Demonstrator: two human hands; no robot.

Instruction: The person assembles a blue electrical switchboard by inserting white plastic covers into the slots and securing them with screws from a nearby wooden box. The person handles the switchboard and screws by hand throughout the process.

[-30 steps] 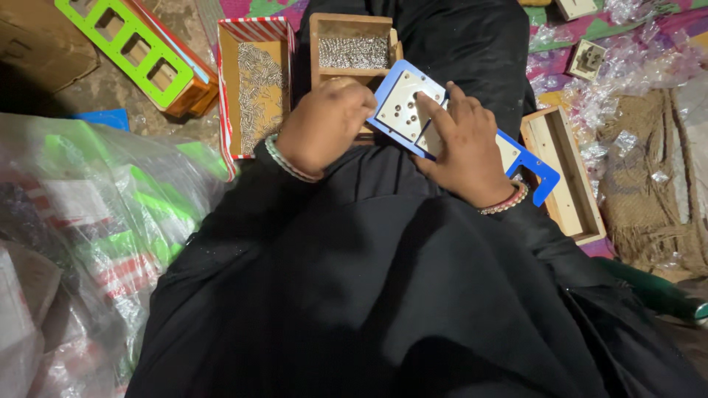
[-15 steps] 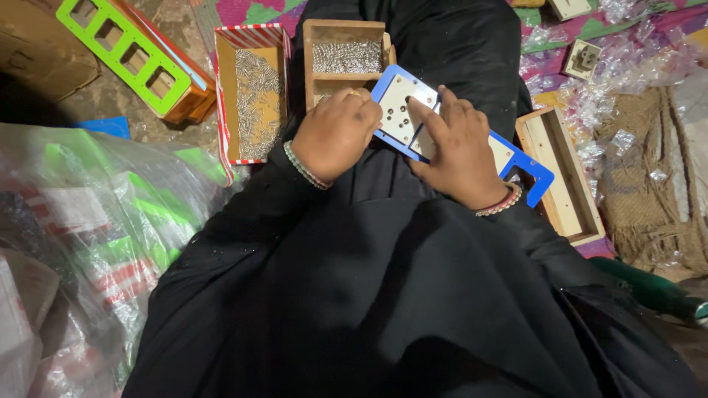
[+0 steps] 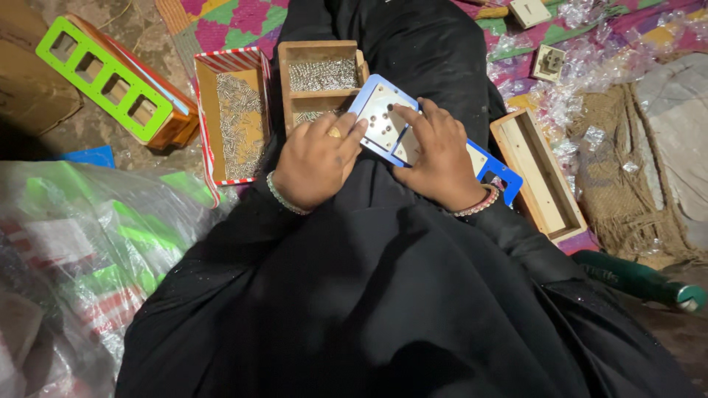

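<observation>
Dim, uneven light from above; the black garment loses detail in shadow, the plastic bags show soft glare

A dim dirt floor is partly covered by a bright patterned mat; coarse burlap sacking is spread at the side.

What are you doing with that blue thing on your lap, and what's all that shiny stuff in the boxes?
A person in black clothing sits on the floor with a blue frame holding a pale plate with small holes on the lap. The left hand grips its near edge, and the right hand lies on top, a fingertip pressing the plate. Just beyond sit a wooden box and a red-striped box, both filled with small silvery metal pieces. An empty wooden box lies to the right.
</observation>
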